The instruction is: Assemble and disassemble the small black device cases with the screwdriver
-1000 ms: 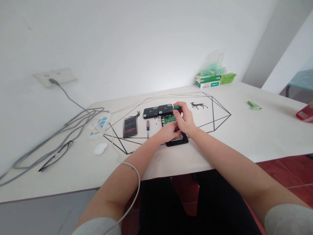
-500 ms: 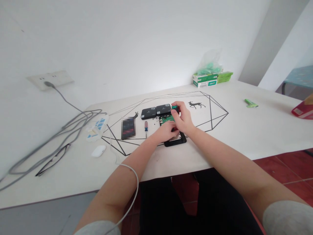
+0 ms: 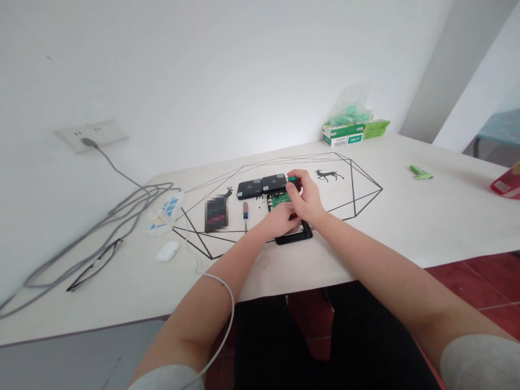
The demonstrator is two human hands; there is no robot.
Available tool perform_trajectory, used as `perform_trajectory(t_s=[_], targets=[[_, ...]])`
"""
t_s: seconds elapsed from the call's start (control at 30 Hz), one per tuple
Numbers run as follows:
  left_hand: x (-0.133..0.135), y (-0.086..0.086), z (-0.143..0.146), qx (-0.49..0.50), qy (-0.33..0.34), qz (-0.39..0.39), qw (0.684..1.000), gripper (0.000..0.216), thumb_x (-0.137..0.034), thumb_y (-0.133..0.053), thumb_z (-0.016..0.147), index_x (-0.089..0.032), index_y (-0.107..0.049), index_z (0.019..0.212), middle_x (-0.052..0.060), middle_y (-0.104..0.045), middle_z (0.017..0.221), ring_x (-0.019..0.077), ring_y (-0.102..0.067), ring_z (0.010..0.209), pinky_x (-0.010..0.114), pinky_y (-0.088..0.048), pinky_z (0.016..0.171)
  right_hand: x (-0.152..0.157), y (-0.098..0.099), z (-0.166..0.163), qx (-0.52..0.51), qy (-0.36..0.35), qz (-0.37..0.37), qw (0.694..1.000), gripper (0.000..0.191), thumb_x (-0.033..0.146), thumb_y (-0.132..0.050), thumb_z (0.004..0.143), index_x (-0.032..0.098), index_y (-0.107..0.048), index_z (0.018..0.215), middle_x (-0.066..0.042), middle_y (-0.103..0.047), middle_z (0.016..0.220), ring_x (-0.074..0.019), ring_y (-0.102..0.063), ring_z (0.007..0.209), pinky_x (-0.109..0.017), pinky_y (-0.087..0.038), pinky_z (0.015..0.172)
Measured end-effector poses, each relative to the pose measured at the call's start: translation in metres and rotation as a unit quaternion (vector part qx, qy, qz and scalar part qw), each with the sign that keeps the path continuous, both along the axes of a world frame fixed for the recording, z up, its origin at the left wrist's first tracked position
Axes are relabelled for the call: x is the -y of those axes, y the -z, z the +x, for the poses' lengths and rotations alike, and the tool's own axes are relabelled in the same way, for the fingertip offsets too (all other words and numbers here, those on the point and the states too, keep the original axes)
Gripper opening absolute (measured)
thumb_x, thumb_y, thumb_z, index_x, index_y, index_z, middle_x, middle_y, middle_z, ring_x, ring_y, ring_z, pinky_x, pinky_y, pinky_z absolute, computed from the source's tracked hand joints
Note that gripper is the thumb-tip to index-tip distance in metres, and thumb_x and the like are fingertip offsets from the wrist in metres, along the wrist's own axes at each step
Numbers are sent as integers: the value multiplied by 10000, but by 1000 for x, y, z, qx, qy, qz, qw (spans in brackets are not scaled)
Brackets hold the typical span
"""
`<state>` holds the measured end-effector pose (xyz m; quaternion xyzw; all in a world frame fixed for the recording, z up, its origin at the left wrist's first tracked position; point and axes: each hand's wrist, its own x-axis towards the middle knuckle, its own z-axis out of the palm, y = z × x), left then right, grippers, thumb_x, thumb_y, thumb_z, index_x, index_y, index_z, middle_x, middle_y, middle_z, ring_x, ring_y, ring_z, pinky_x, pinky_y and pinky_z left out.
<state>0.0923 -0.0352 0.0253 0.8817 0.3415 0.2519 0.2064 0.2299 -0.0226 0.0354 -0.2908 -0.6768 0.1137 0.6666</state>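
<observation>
An opened black device case (image 3: 294, 236) lies on the table before me, a green circuit board (image 3: 278, 200) in its far part. My right hand (image 3: 304, 197) is closed around a green-and-black screwdriver (image 3: 293, 180); only its handle shows, standing over the board's right side. Low over the case, my left hand (image 3: 280, 219) has its fingers bent together near the screwdriver's lower end. What those fingers hold, if anything, is hidden. Two closed black boxes (image 3: 249, 188) sit side by side behind the board. Left of it lies a screwdriver with a red-and-blue handle (image 3: 245, 210).
A blurred-out dark item (image 3: 216, 214) lies to the left. Farther left are a white earbud case (image 3: 168, 251), glasses (image 3: 93, 265) and a coiled grey cable (image 3: 122, 216). A white cable crosses my left forearm. Green boxes (image 3: 343, 130) stand by the wall.
The whole view has shifted slightly, so everything appears a little to the right. Both hands keep nearly the same pose over the case and board.
</observation>
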Motion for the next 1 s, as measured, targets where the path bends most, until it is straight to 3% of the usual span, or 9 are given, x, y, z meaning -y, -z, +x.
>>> perform_trajectory(t_s=[0.2, 0.57, 0.83, 1.0], targets=[[-3, 3, 1, -6, 17, 19, 1000, 147, -61, -577, 884, -153, -690, 863, 88, -770, 977, 230, -704, 920, 364, -570, 883, -4, -1, 1, 2, 35, 22, 999, 203, 366, -583, 988, 264, -614, 1160, -78, -694, 1079, -253, -655, 1004, -470, -561, 931], [0, 0, -2, -9, 17, 2, 1000, 150, -76, -585, 887, -155, -696, 825, 84, -774, 972, 226, -702, 901, 364, -577, 878, -2, -2, 2, 32, 18, 24, 999, 204, 350, -600, 977, 269, -596, 1165, -68, -665, 1074, -244, -636, 988, -457, -553, 907], [1, -1, -1, -20, -3, -5, 1000, 130, -98, -604, 888, -132, -728, 908, 102, -781, 989, 235, -704, 913, 366, -580, 864, -1, -1, 1, 34, 15, 30, 999, 207, 368, -600, 981, 272, -599, 1165, -68, -664, 1065, -250, -633, 994, -465, -555, 909], [0, -1, 0, -28, -17, -10, 999, 161, -62, -589, 879, -142, -727, 862, 84, -770, 874, 227, -704, 860, 359, -575, 860, -3, -1, 3, 29, 30, 29, 999, 191, 352, -596, 980, 270, -597, 1153, -66, -660, 1049, -245, -629, 965, -456, -554, 887]])
